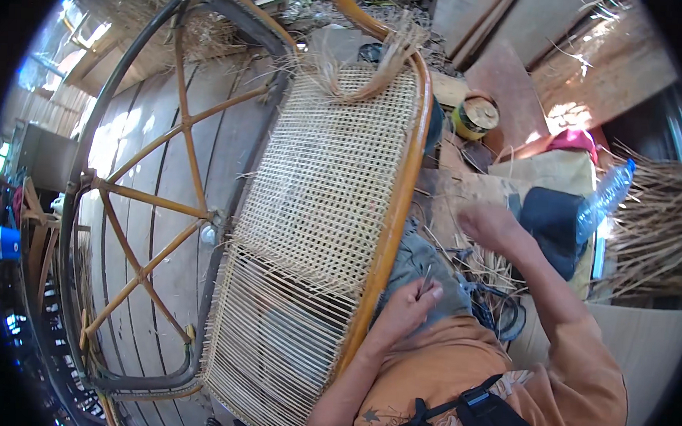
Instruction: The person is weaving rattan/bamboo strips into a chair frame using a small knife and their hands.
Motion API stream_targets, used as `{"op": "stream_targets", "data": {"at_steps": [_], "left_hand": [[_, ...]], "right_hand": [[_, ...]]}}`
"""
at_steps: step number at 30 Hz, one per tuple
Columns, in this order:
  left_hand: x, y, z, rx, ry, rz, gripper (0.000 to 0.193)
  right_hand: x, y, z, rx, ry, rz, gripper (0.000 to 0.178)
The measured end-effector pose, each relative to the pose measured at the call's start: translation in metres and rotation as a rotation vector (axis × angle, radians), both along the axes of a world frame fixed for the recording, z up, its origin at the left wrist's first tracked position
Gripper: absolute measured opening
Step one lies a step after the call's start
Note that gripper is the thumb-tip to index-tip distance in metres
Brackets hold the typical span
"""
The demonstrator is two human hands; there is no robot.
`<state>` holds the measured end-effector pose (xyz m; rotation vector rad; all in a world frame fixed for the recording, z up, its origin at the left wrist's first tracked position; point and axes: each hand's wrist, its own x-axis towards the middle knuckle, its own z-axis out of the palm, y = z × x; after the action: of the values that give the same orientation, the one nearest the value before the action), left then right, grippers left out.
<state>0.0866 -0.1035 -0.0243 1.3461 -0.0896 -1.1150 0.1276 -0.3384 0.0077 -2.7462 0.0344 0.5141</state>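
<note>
A rattan chair frame with a half-woven cane panel [324, 166] leans across my lap. Its upper part is a tight open mesh, while the lower part has only parallel cane strands [274, 339]. Beside the panel's glossy orange-brown rail [393, 238], my left hand [409, 311] is closed around a slim metal tool [427, 278] whose tip points up; its exact kind is unclear. My right hand [489, 225] is raised to the right, away from the panel, with fingers curled. Whatever it may hold is hidden. A bundle of loose cane strips [385, 70] hangs over the panel's top edge.
Dark curved poles with crossed rattan braces [185, 122] stand at left over a plank floor [126, 264]. To the right lie a yellow-and-black can [476, 116], a black bag [551, 230], a clear plastic bottle [606, 196] and a pile of cane strips [652, 227].
</note>
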Motion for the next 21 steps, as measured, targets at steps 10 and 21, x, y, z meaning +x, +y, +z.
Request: {"op": "stream_targets", "data": {"at_steps": [10, 21], "left_hand": [[0.03, 0.056, 0.035, -0.12, 0.436, 0.207, 0.024], [0.179, 0.061, 0.003, 0.239, -0.06, 0.535, 0.03]], "right_hand": [[0.281, 0.093, -0.067, -0.15, -0.527, 0.176, 0.015], [0.306, 0.095, -0.117, 0.149, -0.706, 0.21, 0.011]]}}
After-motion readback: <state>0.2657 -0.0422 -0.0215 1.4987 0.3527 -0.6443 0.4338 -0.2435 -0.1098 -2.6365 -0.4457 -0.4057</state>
